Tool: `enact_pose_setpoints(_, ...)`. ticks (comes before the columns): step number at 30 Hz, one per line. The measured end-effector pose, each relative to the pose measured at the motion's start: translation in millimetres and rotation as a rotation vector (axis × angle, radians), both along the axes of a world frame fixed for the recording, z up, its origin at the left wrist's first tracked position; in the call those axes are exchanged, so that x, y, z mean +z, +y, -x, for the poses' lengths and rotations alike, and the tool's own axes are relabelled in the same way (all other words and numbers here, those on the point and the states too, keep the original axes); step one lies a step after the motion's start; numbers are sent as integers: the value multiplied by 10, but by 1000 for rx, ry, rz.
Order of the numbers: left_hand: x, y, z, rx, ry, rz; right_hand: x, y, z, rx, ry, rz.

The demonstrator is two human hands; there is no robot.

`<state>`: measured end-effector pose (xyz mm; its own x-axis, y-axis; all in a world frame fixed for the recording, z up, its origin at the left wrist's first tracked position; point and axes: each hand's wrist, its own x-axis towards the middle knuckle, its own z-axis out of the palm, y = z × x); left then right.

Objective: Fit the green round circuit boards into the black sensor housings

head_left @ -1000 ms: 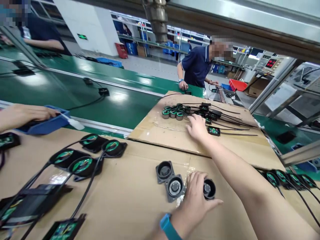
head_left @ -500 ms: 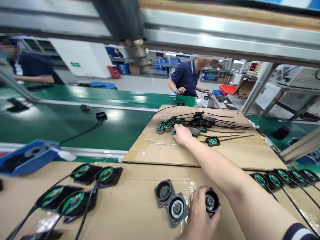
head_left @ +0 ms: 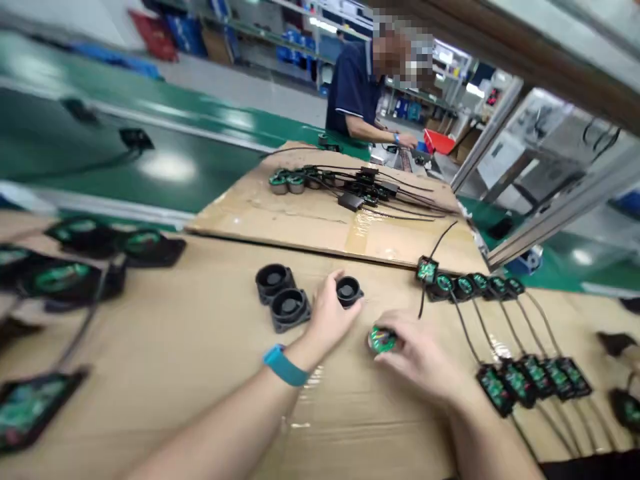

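My left hand (head_left: 333, 310), a teal band on its wrist, is closed around a square black fan housing (head_left: 349, 291) on the cardboard. Two more housings, a rear one (head_left: 275, 280) and a front one (head_left: 290, 308), lie just left of it. In my right hand (head_left: 413, 343) is a round part with a green circuit board (head_left: 382, 339), its board side facing left and up toward me. It is held apart from the housing, to its right. Beyond that hand a small black box with a green board (head_left: 427, 269) hangs or lies on a black cable; its link to the round part is hidden.
A raised cardboard sheet (head_left: 320, 220) bears a heap of round parts (head_left: 287, 181) and cabled boxes. Wired fans (head_left: 465, 287) line the right, their boxes (head_left: 533, 377) nearer me. More wired fans (head_left: 65, 273) sit left. Across the green belt (head_left: 165, 170) a co-worker (head_left: 355, 93) stands.
My right hand has drawn back from the heap, bringing a round green-board part and its cabled box. My left hand still grips the housing. The view has tilted down and turned.
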<state>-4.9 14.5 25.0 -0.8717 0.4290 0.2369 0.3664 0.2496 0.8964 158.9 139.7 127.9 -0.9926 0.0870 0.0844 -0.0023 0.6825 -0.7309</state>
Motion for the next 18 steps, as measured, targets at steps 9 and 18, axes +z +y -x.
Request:
enact_pose_setpoints(9,48,-44,26,-75,21,-83,-472,-229,-176,-5,30,2)
enact_pose_setpoints(18,39,-48,30,-66,44,3,-462,-219,-231,62,20,-22)
